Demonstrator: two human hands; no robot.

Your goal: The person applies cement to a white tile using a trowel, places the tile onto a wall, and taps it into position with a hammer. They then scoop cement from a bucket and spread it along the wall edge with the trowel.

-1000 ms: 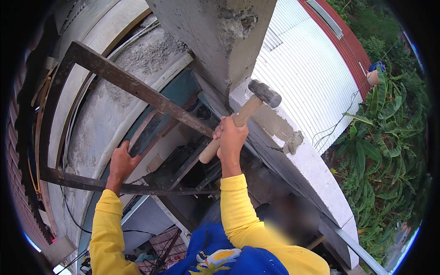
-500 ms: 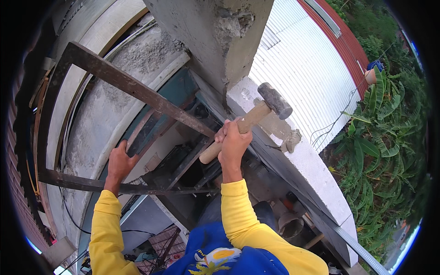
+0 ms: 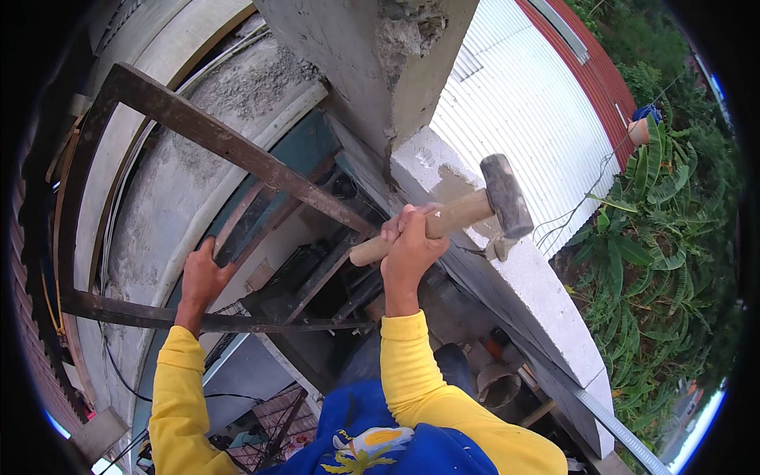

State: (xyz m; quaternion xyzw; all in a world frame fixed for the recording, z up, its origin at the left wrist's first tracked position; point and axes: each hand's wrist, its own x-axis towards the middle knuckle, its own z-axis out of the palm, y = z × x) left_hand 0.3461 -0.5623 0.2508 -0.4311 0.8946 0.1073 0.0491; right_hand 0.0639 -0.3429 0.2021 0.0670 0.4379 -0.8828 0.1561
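Note:
My right hand (image 3: 412, 257) grips the wooden handle of a sledgehammer (image 3: 505, 198), whose dark metal head is over the white block wall (image 3: 546, 317) to my right. My left hand (image 3: 204, 277) holds the lower end of a short wooden slat (image 3: 236, 223) on the left. Around and above that hand is a dark, weathered wooden frame (image 3: 206, 138), with a long upper bar slanting toward my right hand and a lower bar crossing behind my left wrist.
A concrete column (image 3: 356, 63) rises ahead beside a rough concrete ledge (image 3: 182, 198). Below me are an opening with beams (image 3: 317, 289) and a bucket (image 3: 499, 388). A corrugated metal roof (image 3: 530, 103) and dense plants (image 3: 649, 269) lie beyond the wall.
The hammer head has swung right and downward, so the handle lies more level. My left hand has shifted slightly left; it stays on the slat.

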